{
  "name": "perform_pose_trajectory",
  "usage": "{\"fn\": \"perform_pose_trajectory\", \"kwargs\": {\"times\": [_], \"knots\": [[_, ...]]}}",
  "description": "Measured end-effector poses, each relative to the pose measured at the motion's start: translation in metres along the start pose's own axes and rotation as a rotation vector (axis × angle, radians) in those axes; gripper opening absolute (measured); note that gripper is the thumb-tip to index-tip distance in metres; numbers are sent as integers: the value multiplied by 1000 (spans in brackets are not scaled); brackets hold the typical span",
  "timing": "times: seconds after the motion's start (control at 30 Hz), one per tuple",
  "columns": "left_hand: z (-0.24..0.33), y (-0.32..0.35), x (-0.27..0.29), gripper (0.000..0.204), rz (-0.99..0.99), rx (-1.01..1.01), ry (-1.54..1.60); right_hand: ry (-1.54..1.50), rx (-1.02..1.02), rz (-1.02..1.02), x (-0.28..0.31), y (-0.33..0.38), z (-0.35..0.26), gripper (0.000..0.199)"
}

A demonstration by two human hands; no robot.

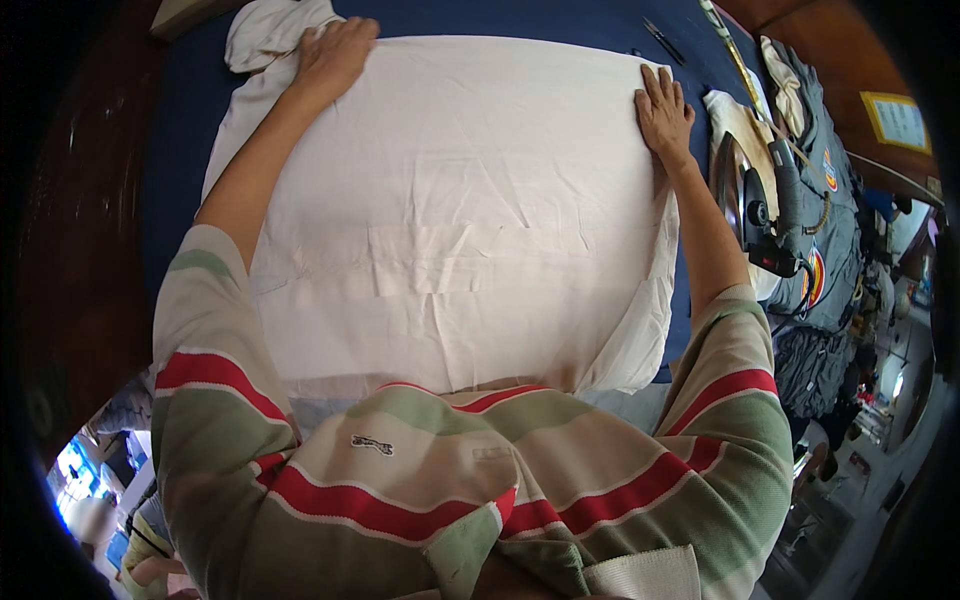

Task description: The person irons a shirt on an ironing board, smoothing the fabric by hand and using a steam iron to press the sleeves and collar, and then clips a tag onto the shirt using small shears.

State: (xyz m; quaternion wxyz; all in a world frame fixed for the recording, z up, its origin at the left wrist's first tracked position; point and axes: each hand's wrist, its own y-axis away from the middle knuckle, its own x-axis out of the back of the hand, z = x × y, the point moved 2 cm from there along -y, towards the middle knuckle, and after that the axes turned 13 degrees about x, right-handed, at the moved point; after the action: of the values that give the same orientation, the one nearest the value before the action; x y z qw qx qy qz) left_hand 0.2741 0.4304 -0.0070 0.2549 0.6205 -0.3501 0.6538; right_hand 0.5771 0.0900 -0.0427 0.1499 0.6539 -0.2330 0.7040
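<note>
Cloth — cream, broad, spread flat over the blue-covered bench and filling most of it. Both arms are stretched out over it in striped sleeves. Left hand is planted at the far left corner of the cloth, fingers curled over the edge, pressing down rather than gripping as far as I can tell. Right hand lies flat and spread on the far right corner, palm down, holding nothing.

How far along? By my reading, the laying-out is largely done: the far half of the cloth sits smooth and square under the two hands. Not finished, though — a band of creases and a folded strip run across the middle of the cloth, a vertical wrinkle drops below that, and the near right corner sags off the bench edge in loose folds. Behind the left hand, beyond the cloth's far left corner, a bunched bit of cream fabric lies crumpled; whether it is part of the same piece I cannot tell.

Iron rests just right of the cloth, tipped on a pale pad, close beside the right forearm and untouched by either hand. So pressing looks not yet begun at this moment, I'd judge — smoothing is the work in hand. Further right of the iron, grey garments with coloured patches lie piled. Thin dark tool and striped stick lie beyond the cloth's far right corner.
</note>
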Motion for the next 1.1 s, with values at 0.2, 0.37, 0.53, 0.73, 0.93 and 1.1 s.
{"fn": "perform_pose_trajectory", "kwargs": {"times": [0.2,0.37,0.53,0.73,0.93,1.1], "knots": [[-2,3,-18,21,159,85,16,2,15,41,-4,-5,11,51],[-2,17,-14,28,313,70,1,220,66,-152,43,-11,-24,45],[-2,111,-10,44,106,104,67,-40,196,88,32,76,-40,57],[15,150,15,53,-74,203,84,-112,116,114,56,113,-51,59],[23,189,9,56,-141,186,105,16,104,-108,48,163,-33,58],[-27,227,28,56,-262,266,11,707,-105,347,153,116,45,64]]}}
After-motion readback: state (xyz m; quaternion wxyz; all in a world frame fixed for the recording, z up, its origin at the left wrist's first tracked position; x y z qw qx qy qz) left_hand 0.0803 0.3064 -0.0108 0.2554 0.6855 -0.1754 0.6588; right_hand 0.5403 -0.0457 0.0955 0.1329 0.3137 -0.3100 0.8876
